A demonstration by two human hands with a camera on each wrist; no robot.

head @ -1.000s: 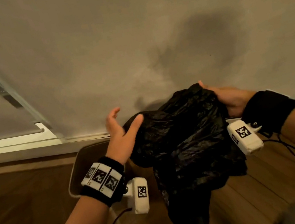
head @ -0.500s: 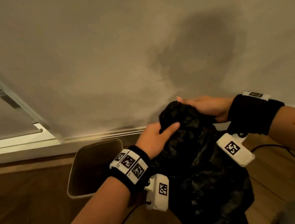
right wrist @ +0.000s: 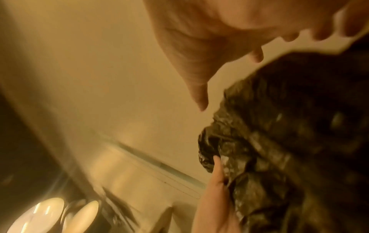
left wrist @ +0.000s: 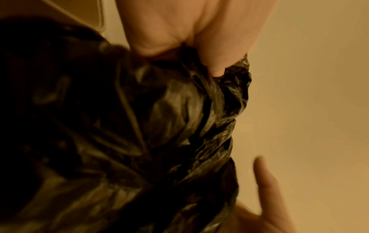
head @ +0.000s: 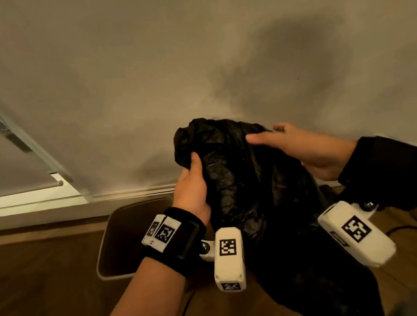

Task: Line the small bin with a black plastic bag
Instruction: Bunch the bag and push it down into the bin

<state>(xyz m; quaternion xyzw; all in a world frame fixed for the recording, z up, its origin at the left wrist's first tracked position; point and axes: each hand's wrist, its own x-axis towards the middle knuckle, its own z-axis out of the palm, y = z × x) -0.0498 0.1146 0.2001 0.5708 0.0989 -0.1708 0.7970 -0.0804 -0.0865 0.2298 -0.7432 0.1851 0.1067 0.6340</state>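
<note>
Plain wall [head: 183, 51] ahead, wood floor [head: 34, 314] below. Small bin [head: 111, 247] stands on floor at wall's foot, mouth up, unlined, left of and below both hands. Black plastic bag [head: 249, 192] held up right of bin, bunched, long axis hanging down toward near floor. Left hand [head: 192, 185], nearer bin, pinches top-left gather with thumb over folds. Right hand [head: 303, 149] lies against bag's right side, fingers straight and spread, not gripping. Bag mouth looks unopened.
</note>
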